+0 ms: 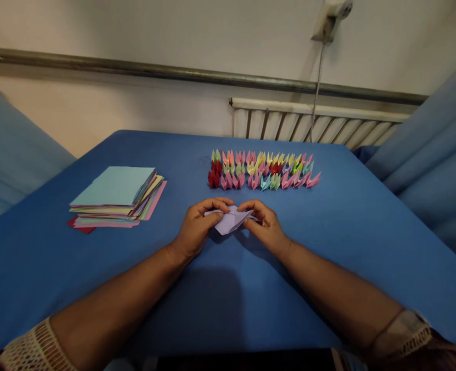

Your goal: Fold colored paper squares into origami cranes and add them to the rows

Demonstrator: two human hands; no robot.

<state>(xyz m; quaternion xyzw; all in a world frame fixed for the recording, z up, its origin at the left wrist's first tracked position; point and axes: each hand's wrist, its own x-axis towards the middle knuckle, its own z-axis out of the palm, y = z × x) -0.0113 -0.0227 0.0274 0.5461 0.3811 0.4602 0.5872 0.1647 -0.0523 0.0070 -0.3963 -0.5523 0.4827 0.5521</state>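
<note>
A partly folded sheet of lilac origami paper [230, 221] is held between my two hands, just above the blue table. My left hand [200, 221] pinches its left side with thumb and fingers. On the right, my right hand [264, 221] grips the other side between thumb and forefinger. Parts of the folds are hidden behind my fingers. Beyond my hands stand rows of small folded paper cranes [264, 172] in pink, red, yellow, green and blue.
To the left lies a stack of coloured paper sheets [115, 188], light blue on top, with a red sheet [83, 226] poking out below. The blue-covered table [328, 288] reaches a wall with a pipe [197, 74] and a radiator [308, 121]. Blue curtains [436, 154] hang at both sides.
</note>
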